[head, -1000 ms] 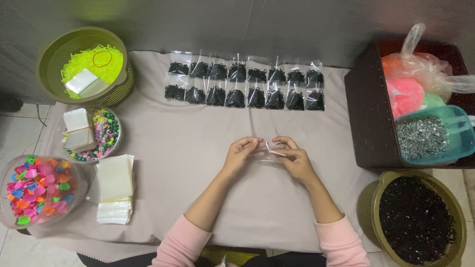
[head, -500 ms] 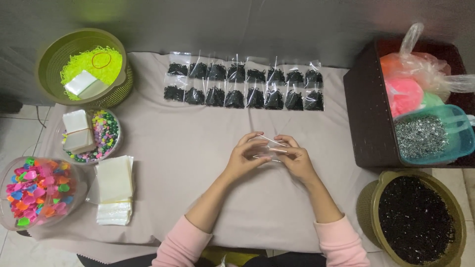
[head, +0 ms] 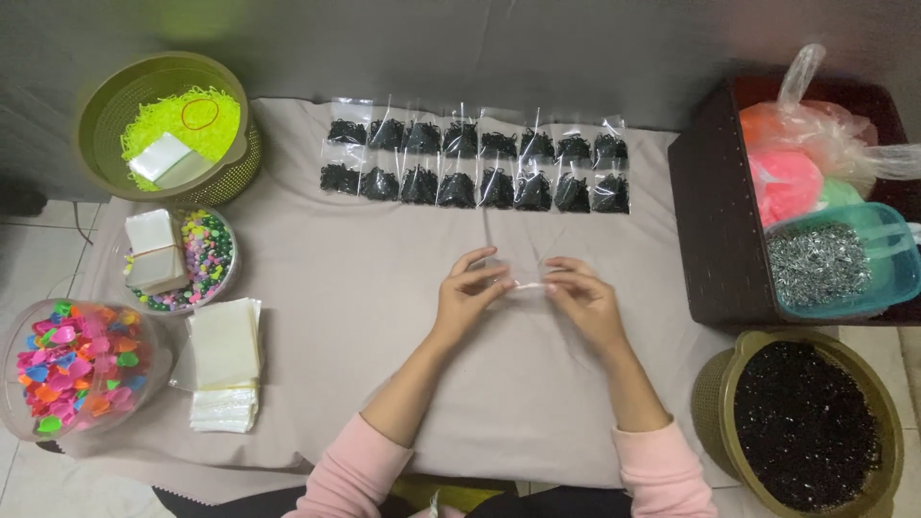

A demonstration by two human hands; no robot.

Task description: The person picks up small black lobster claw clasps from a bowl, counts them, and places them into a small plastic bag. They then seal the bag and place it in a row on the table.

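Clear plastic bag [head: 523,284] pinched between both hands at mid-tabletop [head: 384,317].
Left hand [head: 467,293] and right hand [head: 583,295] each grip one end of it, fingers closed. Far: two rows of filled black-bead bags [head: 477,165]. Right: basket of black beads [head: 804,422]. Left: stack of empty bags [head: 223,360].

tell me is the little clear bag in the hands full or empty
Empty, as far as shows: the clear bag between the left hand and right hand looks see-through, unlike the filled bags in rows behind.
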